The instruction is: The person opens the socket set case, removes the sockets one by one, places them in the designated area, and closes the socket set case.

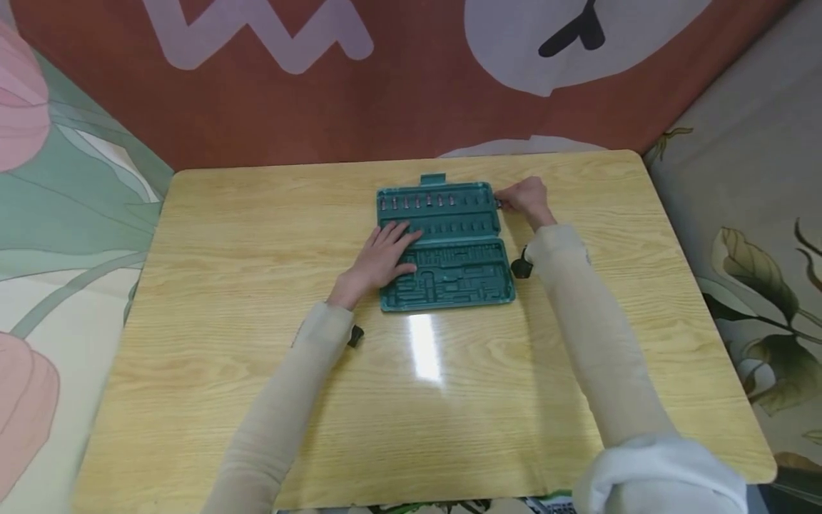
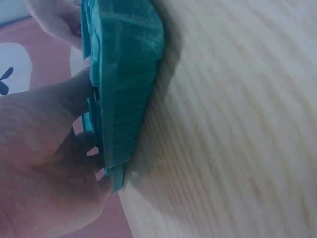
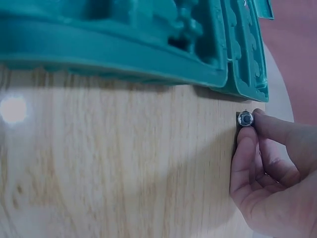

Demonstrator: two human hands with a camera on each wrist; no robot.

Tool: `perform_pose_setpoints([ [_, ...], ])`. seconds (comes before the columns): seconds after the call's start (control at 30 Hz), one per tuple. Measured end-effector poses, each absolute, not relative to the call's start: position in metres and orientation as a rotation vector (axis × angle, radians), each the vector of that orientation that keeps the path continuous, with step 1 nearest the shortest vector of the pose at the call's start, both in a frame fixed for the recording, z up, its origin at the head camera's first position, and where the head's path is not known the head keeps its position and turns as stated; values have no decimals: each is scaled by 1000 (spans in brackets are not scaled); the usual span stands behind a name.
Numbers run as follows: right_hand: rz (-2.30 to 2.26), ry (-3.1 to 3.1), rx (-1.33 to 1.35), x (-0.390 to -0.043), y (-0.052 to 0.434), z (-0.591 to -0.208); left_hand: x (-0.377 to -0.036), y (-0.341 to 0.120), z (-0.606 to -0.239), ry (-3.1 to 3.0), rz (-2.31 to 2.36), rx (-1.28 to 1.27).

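A green plastic socket-set case (image 1: 449, 307) lies unfolded on the table, both moulded halves facing up. Several small metal sockets (image 1: 417, 202) stand in a row in its far half; the near half's moulded slots look bare. My left hand (image 1: 380, 258) rests over the case's left edge, fingers extended and spread across the fold. Beyond the far half's right edge, my right hand (image 1: 526, 198) pinches a small metal socket (image 3: 245, 118) between thumb and fingers. In the right wrist view the socket's round end with its dark hole faces the camera, near the tabletop and apart from the case.
The wood-grain table (image 1: 225, 357) spreads around the case, with a bright light reflection in front of it. A reddish-brown patterned cloth (image 1: 308, 114) hangs behind the far edge. Patterned hangings border the left and right sides. Dark wrist cameras (image 1: 521, 268) sit under both sleeves.
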State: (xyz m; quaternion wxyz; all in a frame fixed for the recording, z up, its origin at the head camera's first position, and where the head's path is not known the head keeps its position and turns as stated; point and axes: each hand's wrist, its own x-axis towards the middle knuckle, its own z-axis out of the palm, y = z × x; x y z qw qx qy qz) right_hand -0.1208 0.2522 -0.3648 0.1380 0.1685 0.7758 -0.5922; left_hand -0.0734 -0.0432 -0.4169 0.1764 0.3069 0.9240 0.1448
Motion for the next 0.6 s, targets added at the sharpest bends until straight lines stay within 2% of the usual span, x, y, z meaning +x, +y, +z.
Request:
perform_pose_setpoints([
  [0.1,-1445,2371,569,-155,263,-400,-74,-47,-417,2623,413,866],
  [0.6,-1571,2515,532,-146,268,-420,-74,-43,-417,2616,430,846],
])
